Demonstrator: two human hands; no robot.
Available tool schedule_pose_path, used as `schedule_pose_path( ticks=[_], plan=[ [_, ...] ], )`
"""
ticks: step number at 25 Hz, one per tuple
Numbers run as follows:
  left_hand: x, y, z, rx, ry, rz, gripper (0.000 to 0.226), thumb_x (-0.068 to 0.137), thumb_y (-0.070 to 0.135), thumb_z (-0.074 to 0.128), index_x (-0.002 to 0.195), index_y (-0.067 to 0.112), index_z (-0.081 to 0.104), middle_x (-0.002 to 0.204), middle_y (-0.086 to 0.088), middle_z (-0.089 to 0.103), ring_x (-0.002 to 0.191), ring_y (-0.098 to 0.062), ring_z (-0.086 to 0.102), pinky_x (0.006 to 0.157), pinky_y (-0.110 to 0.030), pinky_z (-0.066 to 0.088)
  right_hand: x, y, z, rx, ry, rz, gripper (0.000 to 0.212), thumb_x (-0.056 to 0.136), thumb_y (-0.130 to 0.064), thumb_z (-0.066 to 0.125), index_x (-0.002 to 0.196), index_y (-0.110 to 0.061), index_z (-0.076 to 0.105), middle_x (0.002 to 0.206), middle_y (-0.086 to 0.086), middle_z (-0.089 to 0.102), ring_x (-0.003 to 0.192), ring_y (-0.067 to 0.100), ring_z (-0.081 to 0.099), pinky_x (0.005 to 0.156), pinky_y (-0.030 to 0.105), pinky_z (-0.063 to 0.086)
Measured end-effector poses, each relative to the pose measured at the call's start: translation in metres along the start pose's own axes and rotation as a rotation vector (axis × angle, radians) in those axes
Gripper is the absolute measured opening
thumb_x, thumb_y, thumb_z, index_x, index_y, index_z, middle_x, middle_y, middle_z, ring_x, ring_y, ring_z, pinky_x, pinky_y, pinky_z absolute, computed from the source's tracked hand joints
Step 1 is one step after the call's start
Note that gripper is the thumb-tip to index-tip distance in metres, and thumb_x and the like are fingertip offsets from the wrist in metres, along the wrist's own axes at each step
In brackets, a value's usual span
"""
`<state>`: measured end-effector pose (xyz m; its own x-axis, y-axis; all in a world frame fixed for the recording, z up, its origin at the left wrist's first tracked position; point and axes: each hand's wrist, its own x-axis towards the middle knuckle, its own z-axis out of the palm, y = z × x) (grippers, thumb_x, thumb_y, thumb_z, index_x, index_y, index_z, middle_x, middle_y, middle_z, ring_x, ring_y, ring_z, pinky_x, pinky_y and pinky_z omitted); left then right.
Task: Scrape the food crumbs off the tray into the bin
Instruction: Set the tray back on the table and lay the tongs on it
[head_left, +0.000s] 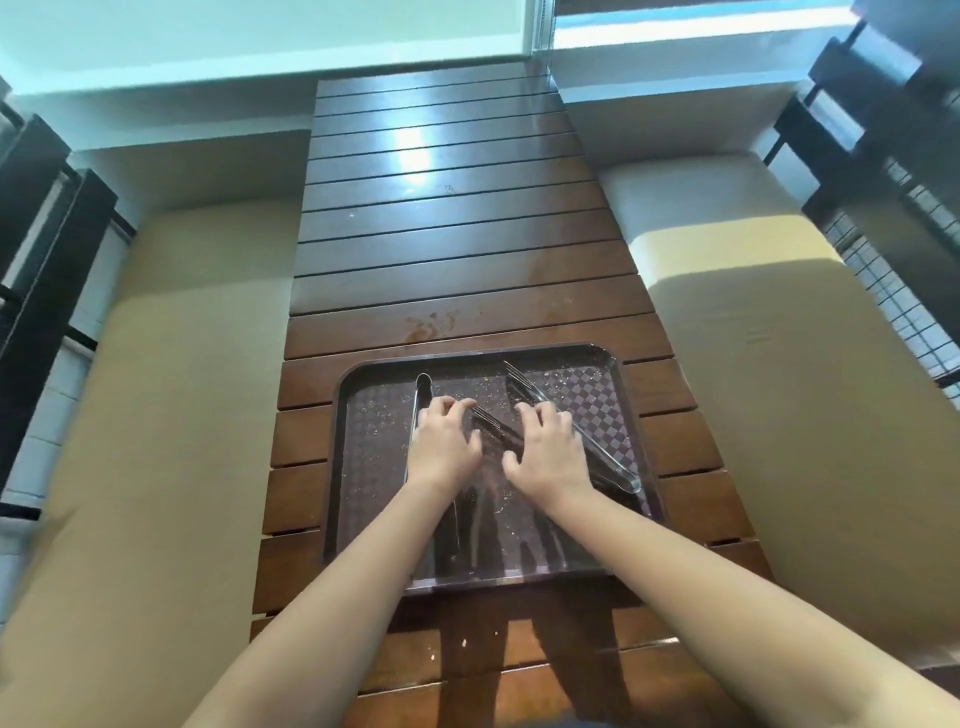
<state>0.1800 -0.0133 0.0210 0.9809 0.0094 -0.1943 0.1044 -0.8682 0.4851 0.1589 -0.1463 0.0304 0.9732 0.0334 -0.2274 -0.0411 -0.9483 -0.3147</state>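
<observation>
While the crumb-dusted tray (631, 415) lies flat on the slatted table (457, 260), the left hand (441, 447) curls over metal tongs (422, 395) and the right hand (550, 454) over a fork (519, 379). The tray looks stiff, light and slick, so grip its side rims. No bin shows.

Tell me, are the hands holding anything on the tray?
Cannot tell for sure. Both the left hand and right hand rest with curled fingers over the cutlery on the tray; no clear grip shows.
</observation>
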Motion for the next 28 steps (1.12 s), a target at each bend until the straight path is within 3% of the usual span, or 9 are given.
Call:
schedule_pose_path(
  ticks=[5, 9, 12, 20, 24, 26, 28],
  plan=[
    [0.017, 0.034, 0.013, 0.325, -0.230, 0.343, 0.064, 0.084, 0.016, 0.052, 0.142, 0.031, 0.029, 0.150, -0.003, 0.025, 0.139, -0.024, 0.019, 0.113, -0.040, 0.026, -0.011, 0.053, -0.005, -0.103, -0.164, 0.141, 0.084, 0.085, -0.039, 0.057, 0.150, -0.014, 0.010, 0.151, 0.009, 0.019, 0.138, 0.029, 0.021, 0.112, 0.040, 0.026],
    [0.027, 0.057, 0.021, 0.602, -0.323, 0.537, 0.079, 0.082, 0.018, 0.053, 0.146, 0.035, 0.011, 0.157, 0.000, 0.007, 0.145, -0.023, 0.004, 0.116, -0.047, 0.008, -0.017, 0.073, -0.002, -0.099, -0.187, 0.131, 0.074, 0.090, -0.025, 0.055, 0.149, -0.011, 0.014, 0.149, 0.009, 0.025, 0.135, 0.027, 0.028, 0.110, 0.035, 0.028],
    [0.036, 0.068, 0.026, 0.722, -0.394, 0.578, 0.081, 0.082, 0.017, 0.053, 0.147, 0.034, 0.008, 0.157, 0.001, 0.006, 0.145, -0.022, 0.000, 0.117, -0.050, 0.004, -0.016, 0.082, 0.000, -0.097, -0.177, 0.141, 0.070, 0.092, -0.017, 0.054, 0.148, -0.009, 0.014, 0.146, 0.009, 0.030, 0.132, 0.027, 0.032, 0.108, 0.035, 0.030],
    [0.049, 0.077, 0.027, 0.857, -0.378, 0.652, 0.074, 0.085, 0.008, 0.051, 0.146, 0.030, 0.016, 0.152, 0.000, 0.025, 0.142, -0.021, 0.014, 0.115, -0.054, 0.006, -0.014, 0.102, -0.004, -0.060, -0.146, 0.137, 0.053, 0.089, 0.007, 0.045, 0.138, -0.009, 0.031, 0.135, 0.010, 0.038, 0.123, 0.027, 0.037, 0.104, 0.035, 0.034],
    [0.052, 0.077, 0.017, 0.865, -0.393, 0.667, 0.077, 0.079, 0.027, 0.061, 0.145, 0.030, 0.021, 0.143, 0.001, 0.037, 0.137, -0.020, 0.028, 0.116, -0.053, 0.004, -0.013, 0.111, -0.011, -0.089, -0.073, 0.032, 0.057, 0.090, 0.008, 0.038, 0.142, -0.012, 0.027, 0.137, 0.008, 0.035, 0.121, 0.026, 0.035, 0.105, 0.033, 0.031],
    [0.049, 0.073, 0.011, 0.806, -0.390, 0.662, 0.076, 0.076, 0.036, 0.063, 0.142, 0.030, 0.027, 0.136, 0.000, 0.042, 0.130, -0.020, 0.038, 0.117, -0.049, 0.011, -0.011, 0.114, -0.016, -0.113, -0.036, -0.029, 0.058, 0.091, 0.007, 0.037, 0.144, -0.013, 0.026, 0.140, 0.006, 0.034, 0.123, 0.025, 0.034, 0.107, 0.032, 0.028],
    [0.044, 0.068, 0.003, 0.704, -0.381, 0.610, 0.076, 0.073, 0.042, 0.064, 0.140, 0.030, 0.030, 0.131, 0.000, 0.043, 0.122, -0.021, 0.043, 0.109, -0.041, 0.032, -0.007, 0.116, -0.023, -0.123, -0.011, -0.087, 0.058, 0.090, 0.005, 0.038, 0.145, -0.013, 0.028, 0.141, 0.006, 0.036, 0.126, 0.025, 0.034, 0.109, 0.031, 0.025]
  ],
)
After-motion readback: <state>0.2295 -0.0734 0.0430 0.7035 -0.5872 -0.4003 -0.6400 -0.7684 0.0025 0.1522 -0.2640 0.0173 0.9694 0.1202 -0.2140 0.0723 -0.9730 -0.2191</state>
